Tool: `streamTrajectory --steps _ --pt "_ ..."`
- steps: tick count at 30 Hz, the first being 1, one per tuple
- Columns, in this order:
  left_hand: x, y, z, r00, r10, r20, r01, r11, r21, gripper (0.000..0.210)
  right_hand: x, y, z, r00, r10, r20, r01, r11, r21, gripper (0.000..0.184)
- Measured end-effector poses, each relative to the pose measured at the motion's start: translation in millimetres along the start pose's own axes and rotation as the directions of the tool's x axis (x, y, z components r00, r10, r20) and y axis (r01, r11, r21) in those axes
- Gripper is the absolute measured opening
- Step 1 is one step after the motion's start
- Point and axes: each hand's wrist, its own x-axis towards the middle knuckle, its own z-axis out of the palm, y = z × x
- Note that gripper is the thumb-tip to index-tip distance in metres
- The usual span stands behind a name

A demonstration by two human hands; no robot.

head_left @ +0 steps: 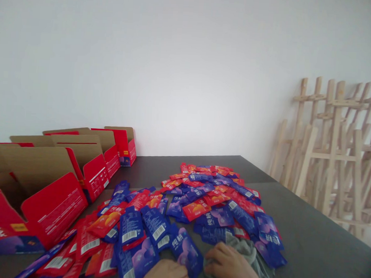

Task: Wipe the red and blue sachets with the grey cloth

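At the bottom edge of the head view, my left hand [167,275] is closed, its fingers curled at the lower end of a blue pouch [185,251] printed with purple fruit. My fingertips there are partly hidden. To its right, my right hand [231,267] has its fingers curled over a crumpled grey-green cloth [250,251], which bunches beneath the palm and out past the wrist. Beyond the cloth lie more blue pouches [216,216] and red pouches [196,209] in a loose, overlapping pile. Another heap of red and blue pouches [131,226] spreads left of my left hand.
Several open red cardboard boxes [54,208] with brown insides stand in a row along the left side. They rest on a dark table [305,230], whose right edge slants away. A white wall [189,72] rises behind, and wooden easels [332,156] stand at right.
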Motion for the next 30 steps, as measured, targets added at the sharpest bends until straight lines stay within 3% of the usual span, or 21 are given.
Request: streamTrajectory --steps 2,4,8,11,13,16,19,23,27,30 --pt "20 -5 -22.0 0.985 -0.036 0.166 0.048 0.997 -0.069 0.005 7 11 -17 0.979 0.205 -0.010 -0.203 0.971 0.124 0.050" --pt "41 -10 -41.4 0.968 -0.078 0.238 0.097 0.993 -0.070 0.014 11 18 -24 0.947 0.320 -0.030 -0.308 0.931 0.196 0.053" --pt "71 -25 -57.8 0.939 -0.066 0.339 0.070 0.998 -0.001 0.032 9 23 -14 0.950 0.308 -0.041 -0.296 0.937 0.186 0.056" --pt "83 -40 -59.2 0.904 -0.007 0.428 -0.009 0.999 0.035 0.033 6 25 -7 0.953 0.300 -0.036 -0.288 0.938 0.191 0.059" --pt "88 -46 -62.9 0.900 0.052 0.432 -0.071 0.997 0.027 0.028 6 27 -7 0.954 0.297 -0.036 -0.284 0.936 0.210 0.060" --pt "92 -48 -71.7 0.941 0.162 0.296 -0.153 0.987 -0.052 0.011 7 28 -10 0.958 0.284 -0.047 -0.264 0.933 0.245 0.058" --pt "87 -40 -69.3 0.978 0.173 0.113 -0.164 0.982 -0.092 0.005 9 25 -11 0.956 0.283 -0.080 -0.249 0.924 0.291 0.053" --pt "59 -21 -38.0 0.996 0.094 0.014 -0.093 0.994 -0.058 0.012 9 18 -14 0.939 0.324 -0.112 -0.276 0.909 0.313 0.052" --pt "21 -2 -6.5 0.992 -0.044 -0.114 0.035 0.996 -0.085 0.005 8 14 -25 0.938 0.334 -0.093 -0.292 0.906 0.305 0.053" --pt "4 11 7.3 0.955 0.001 -0.297 -0.016 0.999 -0.050 0.019 5 7 -33 0.965 0.258 -0.040 -0.239 0.936 0.259 0.059"
